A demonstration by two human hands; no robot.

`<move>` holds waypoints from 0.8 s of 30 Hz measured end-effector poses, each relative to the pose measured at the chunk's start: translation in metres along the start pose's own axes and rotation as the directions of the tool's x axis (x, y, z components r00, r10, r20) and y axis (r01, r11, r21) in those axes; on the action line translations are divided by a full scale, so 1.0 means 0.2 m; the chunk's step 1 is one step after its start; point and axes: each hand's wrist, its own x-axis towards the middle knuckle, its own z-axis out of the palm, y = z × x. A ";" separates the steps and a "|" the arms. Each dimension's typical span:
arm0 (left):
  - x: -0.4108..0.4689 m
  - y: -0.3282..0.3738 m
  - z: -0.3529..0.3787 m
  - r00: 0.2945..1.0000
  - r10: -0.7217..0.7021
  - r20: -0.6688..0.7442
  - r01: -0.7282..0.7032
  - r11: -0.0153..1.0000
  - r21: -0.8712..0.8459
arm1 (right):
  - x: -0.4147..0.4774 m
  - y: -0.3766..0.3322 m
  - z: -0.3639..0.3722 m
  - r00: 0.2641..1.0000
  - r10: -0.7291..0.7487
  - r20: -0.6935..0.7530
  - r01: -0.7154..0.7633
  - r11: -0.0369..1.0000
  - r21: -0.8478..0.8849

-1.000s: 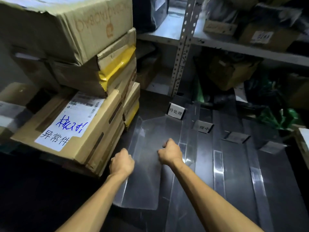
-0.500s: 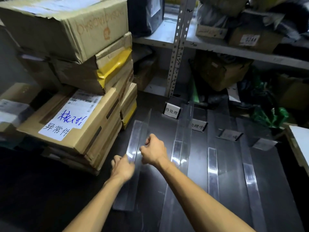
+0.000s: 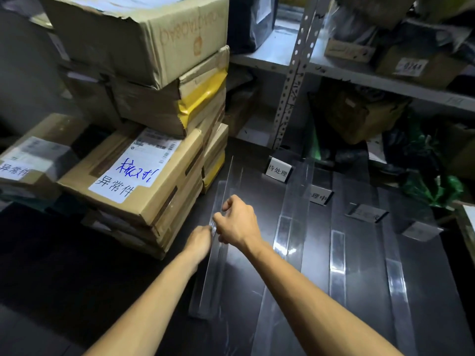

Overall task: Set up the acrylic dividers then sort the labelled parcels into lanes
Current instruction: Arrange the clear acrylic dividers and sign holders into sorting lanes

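Two hands are working the leftmost acrylic divider (image 3: 208,289), which is standing on edge on the dark floor (image 3: 437,304) just beside the parcel stack (image 3: 159,104). The left hand (image 3: 199,240) and right hand (image 3: 239,222) are both pinching its top edge, close together, near mid-length. Three more dividers (image 3: 337,253) are running parallel to the right, with lane signs (image 3: 279,170) sitting at their far ends. The parcels are all sitting at left, and none is lying in a lane yet.

Risks, as I am judging them:
- With both hands gripping one short stretch, the long sheet is likely to be flexing or swinging at its ends, so it could be going down skewed.
- The lowest carton corner is crowding the divider, and a nudge could be tipping it or shifting the stack.
- The stack is looking uneven, with crushed lids, so pulling the labelled parcel (image 3: 133,176) from under it could be bringing the upper boxes down.

Hard to make out:
- Both sets of fingertips are hiding behind the knuckles.
- The clear edges are vanishing against the floor, so I cannot tell whether the base is sitting flat.
- The two far signs are not reading, and the second is partly behind acrylic.
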 end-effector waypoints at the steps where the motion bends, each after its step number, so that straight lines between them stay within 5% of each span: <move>1: -0.02 0.01 -0.01 1.000 -0.001 0.012 0.001 1.000 -0.012 | -0.01 -0.01 -0.01 1.000 -0.006 -0.007 0.006 1.000 0.014; 9: -0.18 0.24 -0.06 0.978 0.190 0.085 -0.176 0.972 -0.153 | -0.11 -0.22 -0.26 0.989 -0.120 -0.082 0.129 0.986 0.108; 16: -0.47 0.53 0.03 0.958 0.288 -0.018 -0.286 0.956 0.059 | -0.31 -0.31 -0.61 0.962 -0.188 -0.197 0.214 0.970 0.118; 24: -0.85 0.76 0.38 0.935 0.355 0.022 -0.350 0.908 0.231 | -0.61 -0.12 -1.11 0.917 -0.163 -0.364 0.209 0.974 0.090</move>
